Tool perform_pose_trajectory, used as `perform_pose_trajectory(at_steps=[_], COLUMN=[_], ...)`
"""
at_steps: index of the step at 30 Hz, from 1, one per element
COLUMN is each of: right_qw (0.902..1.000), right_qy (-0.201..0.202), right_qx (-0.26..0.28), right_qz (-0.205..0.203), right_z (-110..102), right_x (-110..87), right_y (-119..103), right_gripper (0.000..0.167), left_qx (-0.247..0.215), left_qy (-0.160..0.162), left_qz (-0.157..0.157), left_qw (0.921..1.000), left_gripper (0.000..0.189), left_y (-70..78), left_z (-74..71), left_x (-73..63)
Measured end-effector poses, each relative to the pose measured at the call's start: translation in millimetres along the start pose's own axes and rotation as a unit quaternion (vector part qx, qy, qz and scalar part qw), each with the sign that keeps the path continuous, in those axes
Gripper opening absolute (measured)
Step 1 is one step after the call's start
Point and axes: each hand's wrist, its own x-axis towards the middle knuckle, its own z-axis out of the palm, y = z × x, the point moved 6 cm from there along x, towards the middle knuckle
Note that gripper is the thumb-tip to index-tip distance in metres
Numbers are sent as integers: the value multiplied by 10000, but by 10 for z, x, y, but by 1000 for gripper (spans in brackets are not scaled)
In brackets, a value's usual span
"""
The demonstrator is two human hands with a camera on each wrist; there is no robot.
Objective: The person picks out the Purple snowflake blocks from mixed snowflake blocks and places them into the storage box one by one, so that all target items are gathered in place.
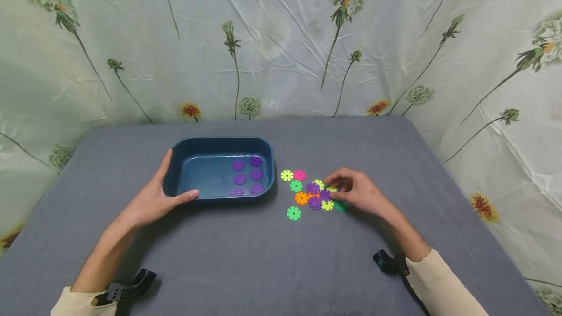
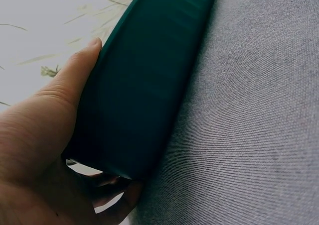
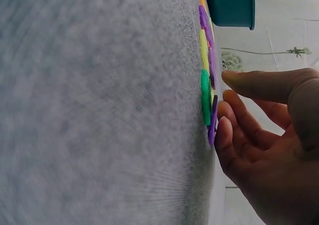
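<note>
A dark blue plastic tray (image 1: 219,143) stands at the left of the table, several purple notched discs (image 1: 240,179) lying in its right part. My left hand (image 1: 147,201) grips the tray's left end, thumb on the front rim and fingers round the side. To the right of the tray lies a loose cluster of notched discs in yellow, green, orange, pink and purple. Over its right edge is my right hand (image 1: 360,193), fingers bent and thumb apart from them. The fingertips touch or nearly touch a purple disc (image 3: 215,113); a green disc (image 3: 206,98) lies beside it.
A grey cloth (image 1: 263,257) covers the table. Behind it hangs a curtain (image 1: 281,52) printed with dandelions. Nearest the tray lie a yellow disc (image 1: 287,175) and a pink disc (image 1: 300,175); one green disc (image 1: 293,213) sits apart in front.
</note>
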Motion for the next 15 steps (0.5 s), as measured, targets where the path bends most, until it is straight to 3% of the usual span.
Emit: perform_pose_trajectory(at_steps=[15], right_qw=[9985], right_qy=[-446], right_qx=[-326], right_qz=[-46], right_z=[69], right_x=[40], right_y=[-21], right_gripper=[26], left_qx=[9], left_qy=[38], left_qz=[30], left_qw=[10000], left_gripper=[126], left_y=[0], left_z=[-2], left_x=[-5])
